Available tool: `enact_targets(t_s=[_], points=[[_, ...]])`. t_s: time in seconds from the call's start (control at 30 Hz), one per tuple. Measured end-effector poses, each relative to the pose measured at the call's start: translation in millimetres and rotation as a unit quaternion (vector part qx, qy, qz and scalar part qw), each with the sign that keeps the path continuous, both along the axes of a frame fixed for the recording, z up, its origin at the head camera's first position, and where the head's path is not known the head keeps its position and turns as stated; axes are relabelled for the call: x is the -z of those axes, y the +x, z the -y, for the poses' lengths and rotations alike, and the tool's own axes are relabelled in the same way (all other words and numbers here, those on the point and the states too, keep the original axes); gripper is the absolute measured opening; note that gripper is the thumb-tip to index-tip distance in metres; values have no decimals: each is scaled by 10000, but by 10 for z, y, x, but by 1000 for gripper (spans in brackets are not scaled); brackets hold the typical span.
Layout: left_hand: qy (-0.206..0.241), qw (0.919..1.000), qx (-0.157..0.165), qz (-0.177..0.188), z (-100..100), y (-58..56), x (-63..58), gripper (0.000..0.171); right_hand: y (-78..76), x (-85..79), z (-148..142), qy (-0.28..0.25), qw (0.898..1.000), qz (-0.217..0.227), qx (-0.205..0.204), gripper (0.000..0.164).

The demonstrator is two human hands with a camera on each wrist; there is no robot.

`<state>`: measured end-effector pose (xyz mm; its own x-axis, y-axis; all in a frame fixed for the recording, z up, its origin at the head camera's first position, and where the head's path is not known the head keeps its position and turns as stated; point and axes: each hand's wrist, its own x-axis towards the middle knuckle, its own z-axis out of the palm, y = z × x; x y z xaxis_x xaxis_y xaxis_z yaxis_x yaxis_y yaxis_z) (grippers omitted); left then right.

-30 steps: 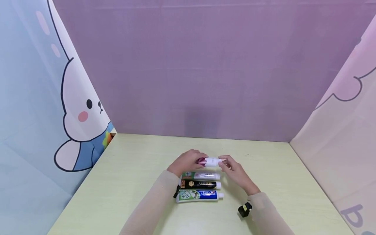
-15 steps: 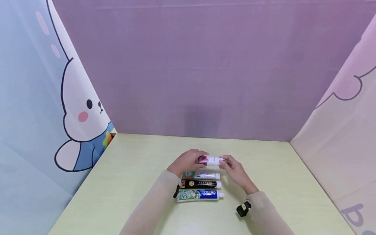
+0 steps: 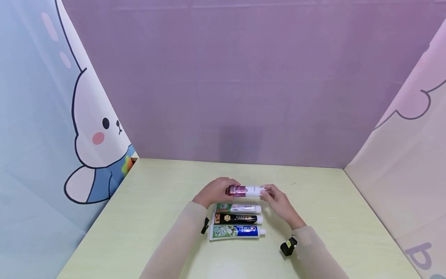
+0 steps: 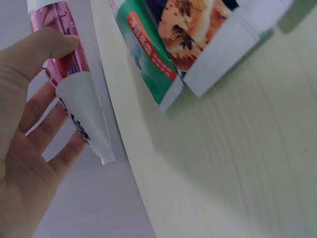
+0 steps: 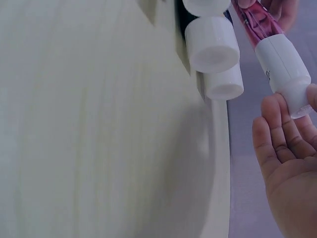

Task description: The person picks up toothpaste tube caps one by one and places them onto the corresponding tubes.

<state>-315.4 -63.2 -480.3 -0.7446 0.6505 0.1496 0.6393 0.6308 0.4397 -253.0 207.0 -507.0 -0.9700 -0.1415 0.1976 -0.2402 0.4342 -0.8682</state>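
A toothpaste tube (image 3: 252, 191), purple-red and white, is held level above the far side of a row of tubes. My left hand (image 3: 214, 192) grips its crimped-end half; in the left wrist view the thumb lies across the purple part of the tube (image 4: 84, 109). At the other end, my right hand (image 3: 280, 205) pinches the white cap, which the right wrist view shows between thumb and fingers of the hand (image 5: 292, 163). Lying nearer are a green-and-white toothpaste tube (image 3: 244, 209), a black one (image 3: 242, 219) and a green-and-blue one (image 3: 237, 231).
The three lying tubes form a row on the pale table (image 3: 156, 240), caps to the right. A purple cloth (image 3: 237, 85) stands behind the table, with printed cloths (image 3: 101, 151) on both sides. Each wrist carries a small black device (image 3: 288, 246).
My left hand has slid left along the purple tube, so more of its purple part shows. The right hand has shifted slightly on the cap. The lying tubes have not moved.
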Motion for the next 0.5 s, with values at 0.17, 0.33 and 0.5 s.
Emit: enact_targets(t_s=[0.17,0.33,0.5], points=[[3,10000,62,37,25,-42,81,47,-50,42,-24,200,9996,92,-155,33],[-46,9997,56,213,30,-40,114,45,-100,100,-41,379,9984,302,-307,31],[-172,9991,-106,363,22,-32,98,45,-148,108,-45,505,9974,369,-353,28]])
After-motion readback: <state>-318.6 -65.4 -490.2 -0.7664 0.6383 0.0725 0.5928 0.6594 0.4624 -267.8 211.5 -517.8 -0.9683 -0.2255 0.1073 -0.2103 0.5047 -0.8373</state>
